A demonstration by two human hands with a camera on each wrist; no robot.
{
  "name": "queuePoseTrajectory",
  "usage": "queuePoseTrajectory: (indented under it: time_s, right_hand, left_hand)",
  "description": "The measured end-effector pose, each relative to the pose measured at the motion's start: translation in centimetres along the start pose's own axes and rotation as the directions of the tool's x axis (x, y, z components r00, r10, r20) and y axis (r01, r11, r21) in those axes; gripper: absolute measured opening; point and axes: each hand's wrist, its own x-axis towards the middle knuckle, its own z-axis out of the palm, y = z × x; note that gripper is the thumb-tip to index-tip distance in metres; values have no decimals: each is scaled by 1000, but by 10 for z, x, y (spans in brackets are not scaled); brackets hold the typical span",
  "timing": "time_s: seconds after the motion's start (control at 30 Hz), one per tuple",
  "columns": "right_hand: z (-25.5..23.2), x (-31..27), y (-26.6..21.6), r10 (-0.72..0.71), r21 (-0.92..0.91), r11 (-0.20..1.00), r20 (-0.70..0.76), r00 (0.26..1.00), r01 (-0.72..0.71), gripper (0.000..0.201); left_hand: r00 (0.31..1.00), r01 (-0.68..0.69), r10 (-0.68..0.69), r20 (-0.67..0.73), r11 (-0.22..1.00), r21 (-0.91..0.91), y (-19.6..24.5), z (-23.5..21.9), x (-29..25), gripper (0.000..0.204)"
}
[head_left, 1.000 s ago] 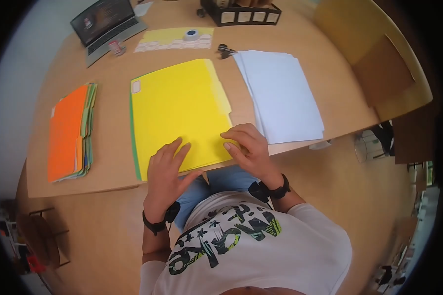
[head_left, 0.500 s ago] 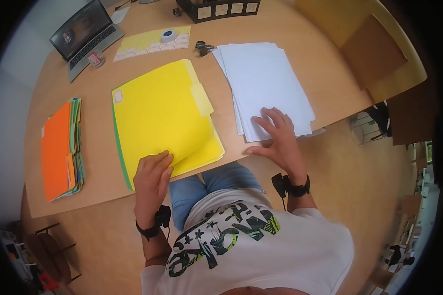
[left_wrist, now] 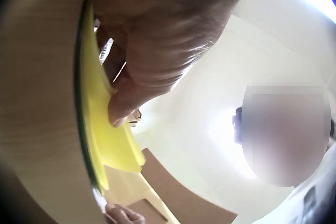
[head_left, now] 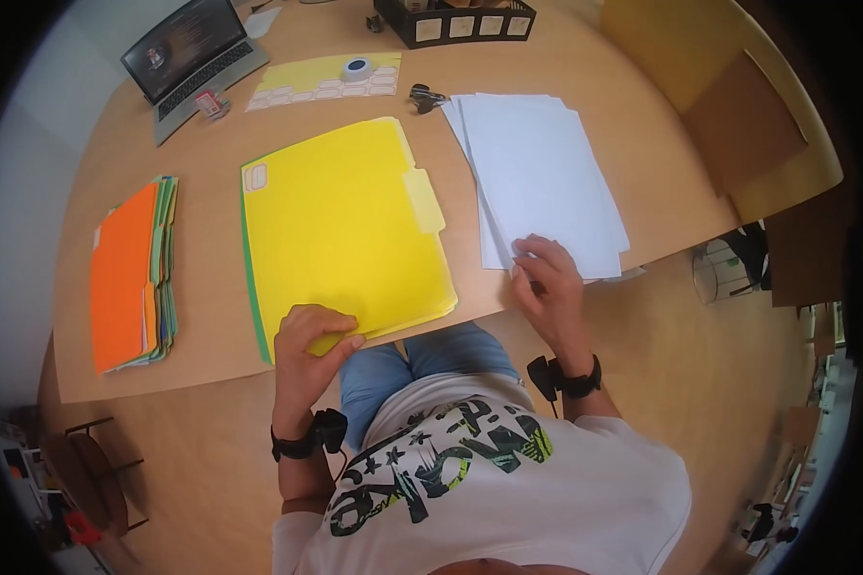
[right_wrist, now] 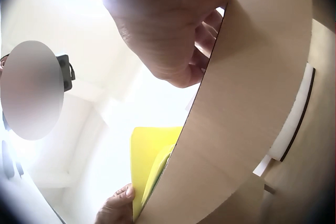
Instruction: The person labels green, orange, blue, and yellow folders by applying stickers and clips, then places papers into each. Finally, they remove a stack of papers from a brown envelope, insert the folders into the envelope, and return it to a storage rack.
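On the table, a yellow file folder (head_left: 350, 225) lies over a green one (head_left: 253, 278). My left hand (head_left: 309, 347) pinches the yellow folder's near edge between thumb and fingers. In the left wrist view, the yellow cover (left_wrist: 118, 145) bends up off the layers below. My right hand (head_left: 551, 292) is at the near left corner of a stack of white paper (head_left: 542, 177). Its thumb and curled fingers pinch the paper's near edge. The right wrist view shows these fingers (right_wrist: 202, 43) at the table edge, partly hidden behind it.
A pile of orange and green folders (head_left: 125, 278) lies at the left. Farther back are a laptop (head_left: 197, 67), a yellow patterned sheet (head_left: 292, 81) with a round white object (head_left: 357, 69), a black clip-like item (head_left: 425, 98) and a black tray (head_left: 465, 29). The table's front edge (head_left: 211, 381) is close.
My right hand has moved from the folder's right side to the white paper, its fingers closing in. My left hand has gone from spread fingers to pinching the folder's near edge.
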Motion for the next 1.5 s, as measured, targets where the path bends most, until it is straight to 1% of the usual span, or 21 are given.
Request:
queuePoseTrajectory:
  time_s: [0.07, 0.1, 0.17, 0.27, 0.37, 0.47, 0.53, 0.67, 0.77, 0.87, 0.97, 1.07, 1.1, 1.17, 1.2, 1.27, 1.3, 1.37, 1.4, 1.47, 1.5]
  right_hand:
    - [4, -2, 2, 69, 104, 993, -51, 996, -63, 13]
    - [2, -1, -2, 200, 164, 968, -36, 979, -192, 13]
    - [-2, 0, -10, 447, 273, 858, 20, 895, -435, 11]
    - [-1, 1, -6, 362, 131, 925, -22, 932, -356, 12]
    - [6, -1, 0, 156, 87, 985, -60, 986, -150, 17]
    - [-1, 2, -6, 38, -18, 999, -5, 999, -38, 28]
    - [-3, 1, -5, 20, -37, 999, 0, 1000, -20, 34]
    - [-4, 1, -4, -7, -65, 998, 19, 1000, 9, 38]
    - [-2, 3, -5, -15, -105, 994, 45, 999, 20, 33]
    - [-2, 6, -9, 115, -43, 993, 71, 991, -112, 29]
    - [-4, 5, -6, 138, -26, 990, 87, 987, -136, 27]
    - [-1, 4, -1, 130, 10, 991, 19, 991, -130, 27]
    - [-5, 4, -1, 233, 42, 971, 39, 972, -235, 28]
    - [-16, 7, 0, 428, 98, 895, 84, 900, -435, 30]
    - [-20, 8, 3, 429, 192, 885, 20, 903, -425, 31]
    - [-25, 12, 4, 442, 372, 848, -105, 891, -377, 32]
    - [-25, 15, 1, 394, 404, 863, -157, 906, -305, 33]
    - [-27, 27, -31, 297, 458, 876, -263, 918, -153, 35]
    - [-24, 28, -41, 256, 431, 893, -252, 933, -128, 35]
    - [-17, 40, -79, 74, 311, 949, -94, 993, -41, 35]
    - [-2, 49, -79, -264, 190, 942, -92, 960, 277, 39]
  left_hand:
    - [995, 16, -17, 96, 1000, 14, 1, -5, 3, 27]
    - [994, 26, -28, 104, 999, 25, 4, -6, 5, 31]
    - [992, 47, -52, 118, 998, 48, 8, -6, 7, 39]
    - [986, 61, -67, 152, 997, 42, 12, -11, 11, 51]
    - [972, 110, -113, 208, 994, 28, 13, -17, 13, 52]
    - [977, 103, -105, 183, 994, 22, 12, -17, 13, 41]
    - [995, -6, 0, 102, 998, 67, 5, -14, 11, 32]
    - [986, -150, 164, -21, 945, 291, -3, 1, 2, 19]
    - [972, -187, 228, -55, 895, 406, -4, 14, -6, 18]
    - [974, -180, 220, -47, 891, 417, -6, 17, -8, 22]
    - [991, -101, 129, -25, 870, 483, 10, 14, -4, 29]
    - [993, -82, 112, -22, 839, 538, 10, 15, -4, 29]
    - [983, -48, 119, -141, 901, 431, 8, 14, -5, 27]
    - [924, -24, 94, -370, 982, 189, 1, 14, -9, 25]
    - [868, 28, -50, -493, 998, -52, -8, 16, -19, 25]
    - [731, -38, -147, -667, 966, -254, 0, 13, -20, 29]
    - [648, -85, -211, -732, 935, -344, 4, 10, -21, 32]
    - [552, -54, -312, -773, 912, -407, 7, 0, -25, 35]
    - [500, -45, -357, -789, 899, -435, 9, -5, -26, 37]
    - [427, -120, -418, -802, 852, -509, 12, -7, -23, 35]
    - [391, -162, -450, -803, 825, -541, 13, -8, -21, 34]
